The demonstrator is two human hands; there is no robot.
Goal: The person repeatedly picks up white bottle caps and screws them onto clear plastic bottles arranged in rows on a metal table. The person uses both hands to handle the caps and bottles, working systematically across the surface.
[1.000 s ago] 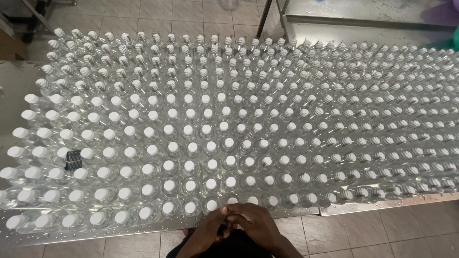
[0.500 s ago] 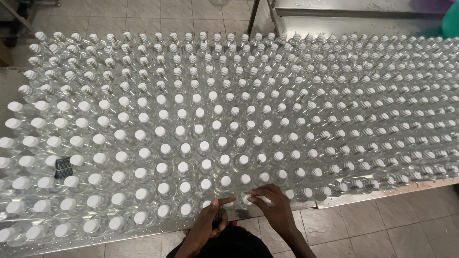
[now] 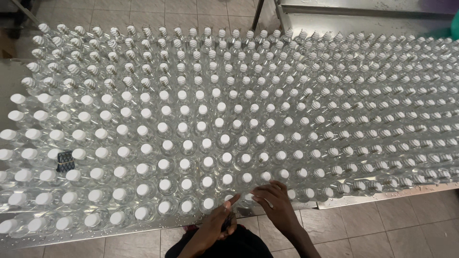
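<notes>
Several rows of clear plastic bottles [image 3: 205, 143] with white caps stand packed together on a metal table [image 3: 363, 197]. Both my hands are at the table's near edge, at the bottom centre. My right hand [image 3: 276, 204] reaches left, and its fingertips pinch the cap of a front-row bottle [image 3: 248, 197]. Just below and left of it is my left hand [image 3: 215, 227], index finger pointing up at the neighbouring front-row bottle [image 3: 229, 198]. Its other fingers curl around a small dark object [image 3: 230, 222] that I cannot make out.
A small dark bundle [image 3: 64, 161] lies among the bottle caps at the left. Another metal surface [image 3: 363, 16] stands beyond the far right corner. Tiled floor [image 3: 382, 229] runs along the near edge, and the table top is wet with droplets.
My hands, clasped together below the table edge a second ago, have parted and moved up to the front row of bottles. The view has shifted slightly.
</notes>
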